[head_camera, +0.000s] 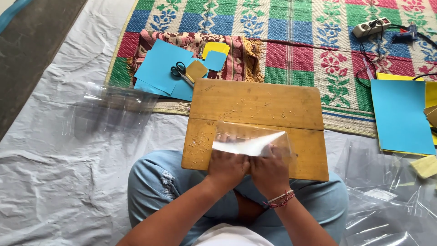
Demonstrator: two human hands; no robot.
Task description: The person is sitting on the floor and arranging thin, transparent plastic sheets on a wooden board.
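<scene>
From the head view, the left hand (226,167) and the right hand (269,171) sit side by side, both pressed down on a clear plastic sheet (251,141). The sheet lies on a wooden board (257,105) on the person's lap. Past the hands, to the left, black scissors (181,71) rest on blue paper (160,65). More clear plastic (116,109) lies far left of the hands. To the right are a blue sheet (400,116) and a glue gun (406,33). Nothing blocks the hands.
</scene>
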